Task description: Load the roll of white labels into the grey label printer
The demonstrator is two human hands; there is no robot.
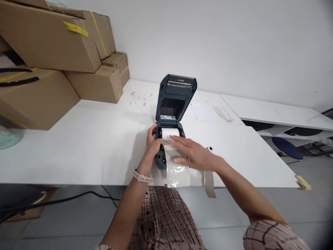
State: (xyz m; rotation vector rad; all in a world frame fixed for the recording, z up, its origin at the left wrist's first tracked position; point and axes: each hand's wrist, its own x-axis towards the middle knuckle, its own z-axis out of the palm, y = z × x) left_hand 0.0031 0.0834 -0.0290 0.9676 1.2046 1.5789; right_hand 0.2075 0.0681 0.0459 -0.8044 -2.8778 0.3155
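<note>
A dark grey label printer stands on the white table with its lid raised. Inside it lies a white label roll, and a glossy strip runs from it over the table's front edge. My left hand holds the printer's left side, thumb by the roll. Over the strip, my right hand is spread with fingers apart, slightly blurred; it holds nothing. To its right, a small roll with a loose strip hangs over the edge.
Cardboard boxes are stacked on the left of the white table. Behind the printer, a paper sheet lies flat. A blue stool stands at the right, and a black cable runs below the left edge.
</note>
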